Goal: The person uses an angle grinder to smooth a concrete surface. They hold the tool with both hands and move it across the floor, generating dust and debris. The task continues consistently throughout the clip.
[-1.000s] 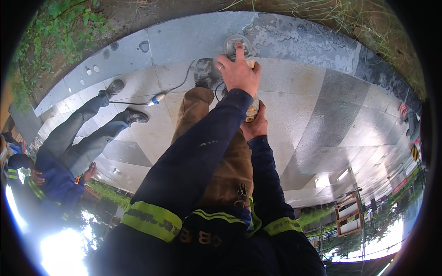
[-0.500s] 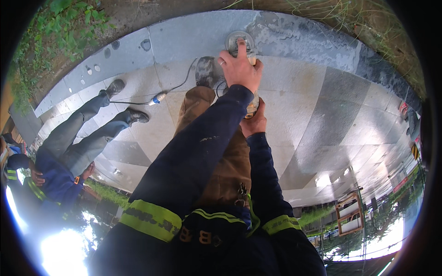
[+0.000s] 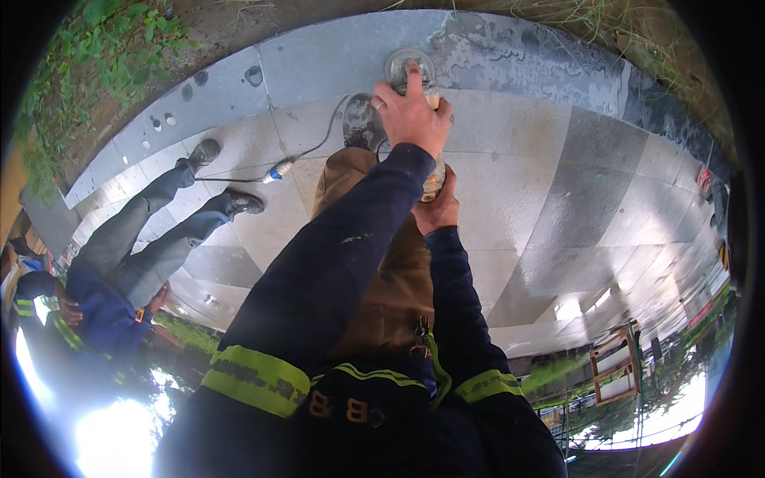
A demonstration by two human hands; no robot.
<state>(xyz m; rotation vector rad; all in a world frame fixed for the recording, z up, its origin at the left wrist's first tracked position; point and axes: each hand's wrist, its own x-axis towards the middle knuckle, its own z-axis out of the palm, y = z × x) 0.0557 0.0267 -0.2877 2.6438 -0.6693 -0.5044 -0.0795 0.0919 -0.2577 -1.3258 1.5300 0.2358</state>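
Note:
An angle grinder point(image 3: 433, 183) lies with its round head point(image 3: 395, 70) down on the grey stone border point(image 3: 335, 62). My left hand point(image 3: 413, 119) is closed over the front of the tool, one finger stretched over the head. Around the rear of its body wraps my right hand point(image 3: 438, 209), closer to me. Both hands hide much of the grinder. To the right of the head the stone is patchy, with wet-looking, pale smears.
A black cable runs left to a blue-and-white plug connector point(image 3: 278, 170). My shoe point(image 3: 362, 121) stands left of the grinder. Another person point(image 3: 111, 259) is at the left, with shoes near the cable. Pale and dark paving point(image 3: 494, 191) spreads right; plants point(image 3: 103, 52) grow beyond the border.
The grinder's head has shifted very slightly left and up in the picture with both hands on it. The whole view has tilted a little. My grip looks the same.

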